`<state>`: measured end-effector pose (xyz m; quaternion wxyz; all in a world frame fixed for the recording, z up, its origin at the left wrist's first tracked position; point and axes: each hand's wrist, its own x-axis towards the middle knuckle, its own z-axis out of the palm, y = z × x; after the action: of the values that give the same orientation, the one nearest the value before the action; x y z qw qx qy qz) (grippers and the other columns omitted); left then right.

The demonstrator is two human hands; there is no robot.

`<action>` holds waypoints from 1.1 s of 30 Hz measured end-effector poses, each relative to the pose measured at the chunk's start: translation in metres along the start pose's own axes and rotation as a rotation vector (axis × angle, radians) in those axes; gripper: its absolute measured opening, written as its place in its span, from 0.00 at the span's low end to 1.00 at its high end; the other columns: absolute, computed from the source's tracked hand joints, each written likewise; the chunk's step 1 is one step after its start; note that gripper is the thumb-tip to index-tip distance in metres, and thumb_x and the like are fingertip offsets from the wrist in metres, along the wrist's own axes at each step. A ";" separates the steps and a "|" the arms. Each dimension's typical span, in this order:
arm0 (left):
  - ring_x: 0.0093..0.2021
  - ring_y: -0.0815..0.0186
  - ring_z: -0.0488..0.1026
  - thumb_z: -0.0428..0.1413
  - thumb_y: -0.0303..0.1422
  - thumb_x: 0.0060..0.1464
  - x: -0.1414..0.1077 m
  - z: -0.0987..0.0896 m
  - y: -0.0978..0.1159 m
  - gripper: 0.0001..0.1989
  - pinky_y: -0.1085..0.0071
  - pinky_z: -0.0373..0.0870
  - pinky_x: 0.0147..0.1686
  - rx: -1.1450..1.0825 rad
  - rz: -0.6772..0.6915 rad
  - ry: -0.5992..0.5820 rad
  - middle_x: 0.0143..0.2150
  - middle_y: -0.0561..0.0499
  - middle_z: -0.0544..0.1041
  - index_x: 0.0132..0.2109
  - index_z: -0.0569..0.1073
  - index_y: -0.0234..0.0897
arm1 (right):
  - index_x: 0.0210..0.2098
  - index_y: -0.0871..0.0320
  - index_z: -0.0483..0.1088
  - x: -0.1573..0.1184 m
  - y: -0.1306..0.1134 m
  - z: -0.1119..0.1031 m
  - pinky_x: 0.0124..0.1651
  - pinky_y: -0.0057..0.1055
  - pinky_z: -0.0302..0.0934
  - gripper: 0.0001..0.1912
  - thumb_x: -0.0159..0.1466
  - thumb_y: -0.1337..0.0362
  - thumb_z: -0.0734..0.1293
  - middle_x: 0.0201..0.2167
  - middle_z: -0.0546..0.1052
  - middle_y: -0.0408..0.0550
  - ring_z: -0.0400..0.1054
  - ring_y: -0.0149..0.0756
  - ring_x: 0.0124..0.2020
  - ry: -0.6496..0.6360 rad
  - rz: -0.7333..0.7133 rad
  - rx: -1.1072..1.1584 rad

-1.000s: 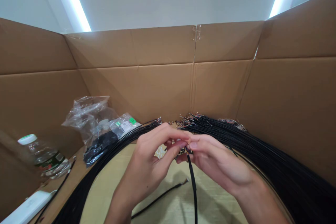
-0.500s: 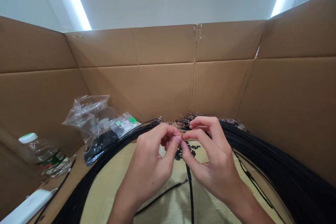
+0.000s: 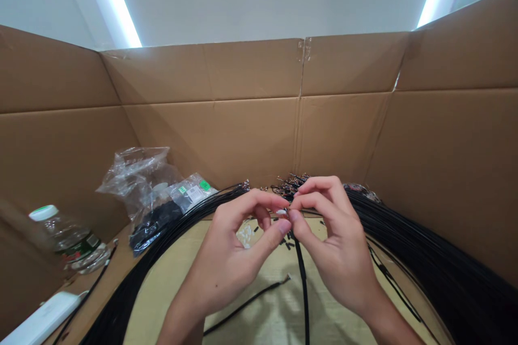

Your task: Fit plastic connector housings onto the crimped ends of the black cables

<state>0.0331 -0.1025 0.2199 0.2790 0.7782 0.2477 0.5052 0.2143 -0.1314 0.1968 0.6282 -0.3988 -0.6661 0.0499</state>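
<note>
Thumb and fingertips of my left hand [image 3: 238, 242] close around a small white piece [image 3: 280, 212] near the centre. My right hand [image 3: 335, 242] pinches the top end of a black cable [image 3: 303, 291], which hangs down toward the bottom edge; the fingertips of both hands meet there. Behind and below the fingers lie small black tube pieces [image 3: 288, 245] and white pieces [image 3: 245, 234] on the yellowish board [image 3: 170, 291]. A second, thinner black cable [image 3: 251, 299] with a stripped end lies on the board under my left hand.
Thick bundles of black cables curve along the left [image 3: 137, 269] and right [image 3: 416, 237]. At the left are a plastic bottle [image 3: 76, 242], a white box [image 3: 44, 318] and clear bags [image 3: 149, 210]. Cardboard walls [image 3: 210, 135] surround the work surface.
Both hands have shifted slightly right, and the cable's upper end has moved right with them. A white piece now shows between the fingertips, and more loose white pieces are visible on the board.
</note>
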 end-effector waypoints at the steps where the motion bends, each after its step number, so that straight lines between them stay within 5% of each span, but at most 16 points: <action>1: 0.38 0.69 0.78 0.65 0.27 0.67 0.000 0.000 0.001 0.08 0.74 0.77 0.42 -0.018 -0.010 -0.002 0.41 0.56 0.84 0.50 0.85 0.45 | 0.39 0.52 0.77 0.000 0.000 -0.001 0.53 0.35 0.68 0.07 0.75 0.66 0.70 0.49 0.70 0.47 0.70 0.38 0.51 -0.022 0.074 0.073; 7: 0.37 0.70 0.77 0.66 0.28 0.67 0.003 0.004 0.004 0.05 0.77 0.75 0.40 -0.046 -0.056 0.055 0.38 0.57 0.84 0.44 0.86 0.44 | 0.33 0.53 0.81 0.005 -0.001 -0.008 0.50 0.34 0.64 0.12 0.69 0.54 0.77 0.50 0.68 0.47 0.66 0.38 0.48 -0.183 0.485 0.563; 10: 0.37 0.70 0.77 0.66 0.26 0.67 0.005 0.006 0.003 0.06 0.77 0.75 0.40 -0.051 -0.055 0.074 0.37 0.57 0.85 0.44 0.86 0.43 | 0.30 0.54 0.83 0.008 -0.002 -0.009 0.57 0.36 0.61 0.11 0.63 0.54 0.81 0.47 0.70 0.47 0.65 0.42 0.52 -0.235 0.644 0.765; 16: 0.37 0.71 0.78 0.67 0.25 0.66 0.004 0.006 0.002 0.09 0.77 0.75 0.41 -0.054 -0.035 0.056 0.36 0.58 0.85 0.44 0.88 0.47 | 0.31 0.54 0.85 0.009 0.003 -0.006 0.52 0.39 0.63 0.06 0.60 0.61 0.82 0.37 0.76 0.47 0.66 0.41 0.44 -0.332 0.858 1.043; 24: 0.40 0.67 0.81 0.66 0.28 0.68 0.006 0.001 0.001 0.08 0.74 0.75 0.42 -0.130 -0.115 -0.010 0.40 0.53 0.87 0.46 0.90 0.44 | 0.35 0.57 0.89 0.007 0.003 -0.006 0.48 0.32 0.69 0.08 0.58 0.62 0.85 0.38 0.81 0.47 0.71 0.34 0.41 -0.339 0.946 1.226; 33: 0.40 0.69 0.83 0.68 0.30 0.66 0.004 0.002 -0.001 0.07 0.77 0.77 0.43 -0.150 -0.171 0.028 0.41 0.56 0.89 0.47 0.90 0.48 | 0.34 0.61 0.88 0.007 0.005 -0.005 0.47 0.31 0.70 0.08 0.58 0.64 0.85 0.36 0.81 0.48 0.71 0.35 0.41 -0.294 0.964 1.189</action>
<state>0.0360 -0.0994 0.2208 0.3749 0.7242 0.2786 0.5073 0.2218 -0.1260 0.2005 0.5507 -0.2298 -0.3572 0.7186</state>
